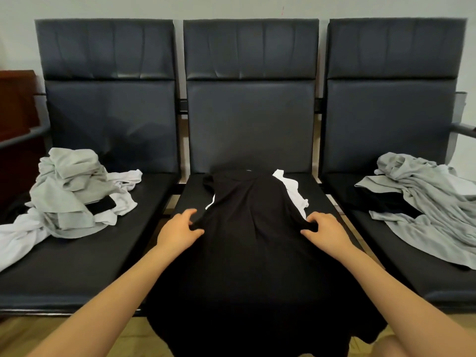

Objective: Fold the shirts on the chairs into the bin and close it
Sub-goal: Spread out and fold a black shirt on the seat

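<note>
The fingers of the left hand point(180, 229) are curled and pinch the left edge of the black shirt point(253, 243); the fingers of the right hand point(325, 231) pinch its right edge in the same way. The shirt lies flat on the middle chair point(251, 119), over a white shirt point(293, 191), and hangs over the seat front. Piles of grey and white shirts lie on the left chair point(74, 194) and the right chair point(427, 202).

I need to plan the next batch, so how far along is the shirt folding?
Nothing looks done: no folded shirt or bin shows. In hand: the left hand and right hand pinch the black shirt spread on the middle chair. Left: the left pile, right pile, binning and closing.
</note>
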